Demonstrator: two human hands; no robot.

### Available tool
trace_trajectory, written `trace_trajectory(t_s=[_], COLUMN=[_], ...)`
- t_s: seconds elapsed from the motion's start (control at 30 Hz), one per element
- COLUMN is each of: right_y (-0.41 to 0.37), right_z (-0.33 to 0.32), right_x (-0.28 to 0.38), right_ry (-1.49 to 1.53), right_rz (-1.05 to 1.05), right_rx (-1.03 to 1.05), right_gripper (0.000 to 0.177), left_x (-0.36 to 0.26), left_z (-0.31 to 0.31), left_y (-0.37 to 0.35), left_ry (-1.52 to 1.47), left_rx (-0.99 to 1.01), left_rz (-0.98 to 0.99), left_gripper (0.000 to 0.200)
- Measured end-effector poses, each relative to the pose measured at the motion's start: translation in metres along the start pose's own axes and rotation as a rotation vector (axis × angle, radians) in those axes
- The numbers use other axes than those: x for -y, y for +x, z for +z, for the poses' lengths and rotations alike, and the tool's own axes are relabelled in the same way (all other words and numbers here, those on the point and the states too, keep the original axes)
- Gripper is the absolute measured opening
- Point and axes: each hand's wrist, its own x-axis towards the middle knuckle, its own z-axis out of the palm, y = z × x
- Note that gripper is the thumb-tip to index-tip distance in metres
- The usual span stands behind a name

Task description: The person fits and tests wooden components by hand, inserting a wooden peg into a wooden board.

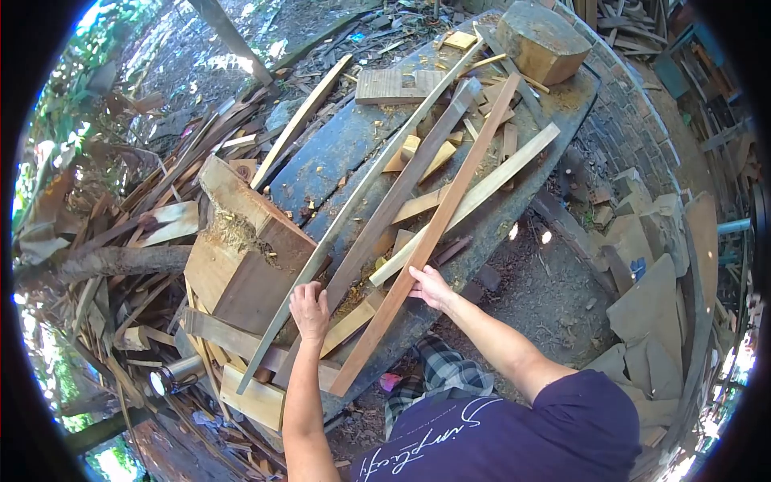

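Observation:
A long reddish-brown wooden strip slants across the bench, and my right hand grips its near part, thumb on top. My left hand is closed, its fingers curled down at a long grey wooden strip and a dark brown strip. What those fingers hold, if anything, is hidden beneath the hand. Under the reddish strip lies a pale wooden strip, crossing it at an angle. Shorter offcuts lie among the strips.
The dark bench top carries sawdust and chips. A large wood block stands at its far end, and a chunky block sits at the left. Scrap wood is heaped left; broken slabs lie right. A metal cylinder is at lower left.

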Motion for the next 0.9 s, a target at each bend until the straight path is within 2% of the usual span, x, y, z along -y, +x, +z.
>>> trace_trajectory(t_s=[0.07,0.1,0.13,0.2,0.23,0.33,0.5,0.6,0.67,0.73,0.87,0.9], right_y=[-0.001,-0.001,-0.002,-0.004,-0.005,-0.011,-0.023,-0.028,-0.029,-0.028,-0.025,-0.025], right_z=[0.002,0.003,0.005,0.008,0.007,0.004,-0.005,-0.005,-0.005,-0.004,0.000,0.001], right_x=[-0.001,-0.001,-0.002,-0.001,-0.001,-0.001,-0.007,-0.008,-0.010,-0.012,-0.009,-0.008], right_ry=[-0.005,-0.027,-0.037,-0.063,-0.069,-0.089,-0.114,-0.133,-0.141,-0.134,-0.150,-0.156], right_rz=[0.012,0.001,-0.004,-0.008,0.000,0.034,0.093,0.126,0.131,0.123,0.117,0.127], right_rx=[-0.004,-0.001,-0.001,-0.044,-0.037,-0.005,0.013,0.012,0.004,0.003,0.029,0.020], right_gripper=[0.031,0.033,0.033,0.034,0.035,0.038,0.032,0.031,0.031,0.032,0.034,0.033], left_x=[-0.008,-0.009,-0.009,-0.010,-0.008,0.003,0.035,0.041,0.024,0.013,-0.006,-0.012], left_z=[0.001,0.004,0.006,0.008,0.010,0.014,0.010,0.002,0.000,0.005,0.027,0.031], left_y=[0.009,0.013,0.018,0.029,0.033,0.046,0.055,0.057,0.050,0.041,0.030,0.029], left_ry=[0.121,0.175,0.167,0.274,0.292,0.376,0.161,0.018,0.110,0.260,0.190,0.200], left_rx=[-0.160,-0.181,-0.190,-0.118,-0.150,-0.079,0.040,0.126,0.110,-0.101,-0.081,0.004], left_rz=[-0.015,-0.011,-0.013,-0.096,-0.101,-0.182,-0.090,-0.067,-0.065,0.010,0.116,0.094], left_gripper=[0.037,0.048,0.048,0.052,0.054,0.051,0.037,0.039,0.044,0.046,0.059,0.068])
